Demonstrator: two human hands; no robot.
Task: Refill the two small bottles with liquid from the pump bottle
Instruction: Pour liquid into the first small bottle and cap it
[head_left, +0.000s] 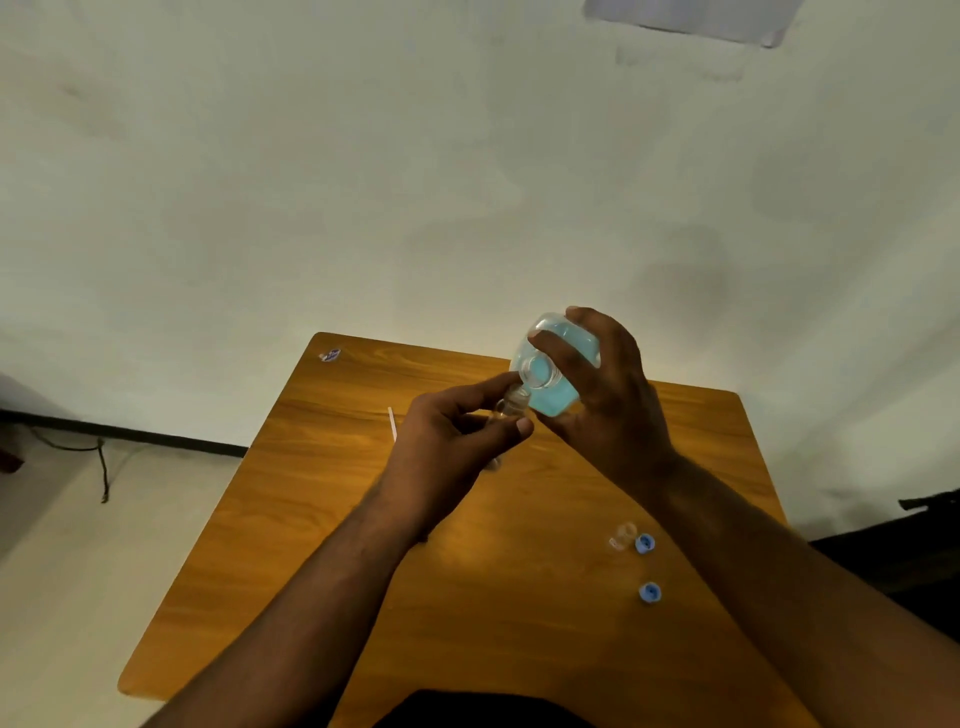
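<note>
Head cam, looking down at my hands over the wooden table (322, 545). My right hand (613, 405) is wrapped round the big clear bottle (558, 364) w/ light blue liquid, fingers curled over its far side and thumb across the front; it's tipped toward me w/ the open mouth facing down-left, pump head not on it. My left hand (457, 431) pinches a small clear bottle (511, 405) btwn thumb and fingers, neck up, its opening right at the big bottle's mouth, the two touching or v. close, can't tell which. Can't tell if liquid is actually flowing or how full the small one is, too blurred. Both hands are held above the table's far half, approx. centre. The second small bottle (623, 535) stands open on the table near my right forearm, clear, looks empty but hard to say. Just beside it on the right is a blue cap (644, 543); another blue cap (649, 592) lies a bit nearer me, apart from the first. A thin white tube (392, 423) lies on the table left of my left hand, partly hidden behind it. Small blue-white item (330, 355) sits at the far left corner, too small to ID.
</note>
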